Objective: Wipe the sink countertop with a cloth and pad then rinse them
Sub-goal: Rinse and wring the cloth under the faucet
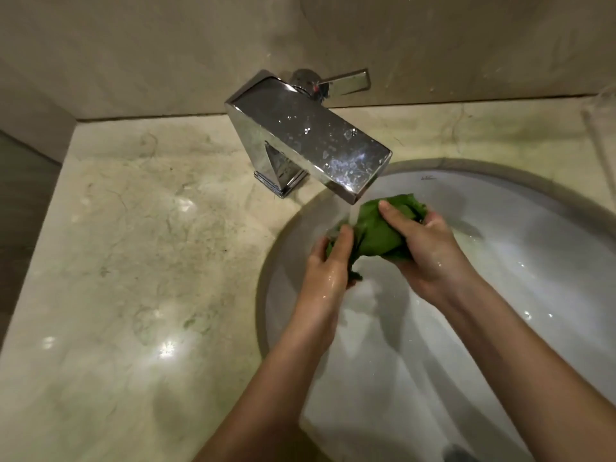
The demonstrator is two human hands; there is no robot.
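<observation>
A crumpled green cloth (376, 233) hangs over the white sink basin (520, 261), just below the spout of the chrome faucet (310, 138). My left hand (328, 261) grips the cloth's lower left end. My right hand (423, 241) grips its upper right part, thumb lying across the top. Both hands are wet. No pad is in view.
The beige marble countertop (133, 261) spreads to the left of the basin and glistens with wet patches. The faucet's lever handle (346, 82) points right near the back wall. A clear glass object (600, 118) stands at the right edge. A dark drain (461, 453) shows at the bottom.
</observation>
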